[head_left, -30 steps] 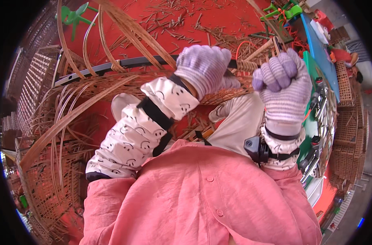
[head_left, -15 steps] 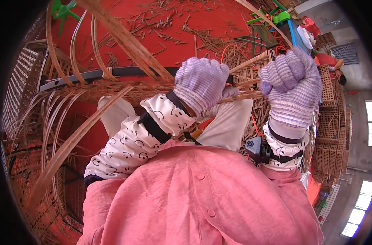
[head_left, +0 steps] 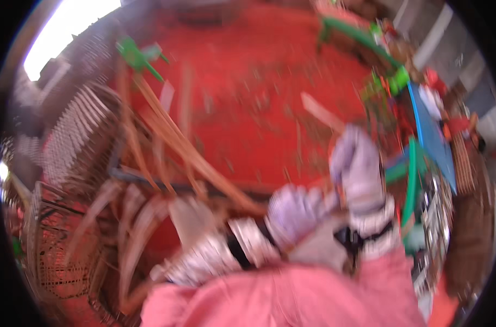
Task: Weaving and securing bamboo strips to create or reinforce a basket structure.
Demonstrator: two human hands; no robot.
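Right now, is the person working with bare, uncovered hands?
No, the left hand and the right hand both wear pale knitted gloves above the red floor.

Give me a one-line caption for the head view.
Blurred: gloved left hand and raised right hand grip cane strips above red floor.

We have one view, from the head, looking steeply down and close over our left hand (head_left: 297, 210) and right hand (head_left: 357, 163), which sit low and right of centre. Beyond them lies red floor (head_left: 248, 109); the picture is motion-blurred, its edges bent.
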